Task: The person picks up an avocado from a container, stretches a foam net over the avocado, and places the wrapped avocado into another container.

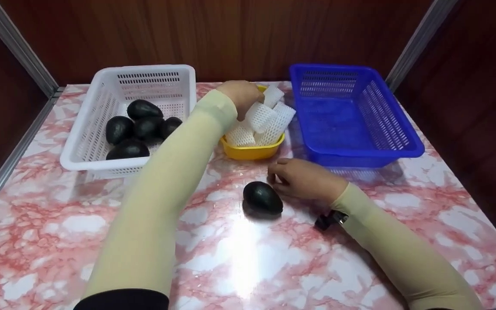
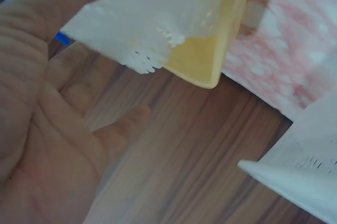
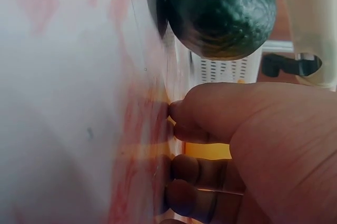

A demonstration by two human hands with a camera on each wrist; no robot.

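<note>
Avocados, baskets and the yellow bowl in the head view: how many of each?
Avocados: 6, with 5 in the white basket and 1 on the table
Baskets: 2, white and blue
Yellow bowl: 1
Total: 9

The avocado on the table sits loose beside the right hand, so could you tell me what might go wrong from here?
The avocado lies free on the smooth table; the right hand rests beside it without gripping, so a nudge could roll it.

The left hand reaches among crowded foam nets in the small yellow bowl. Pulling one might drag others out or tip the bowl.
</note>
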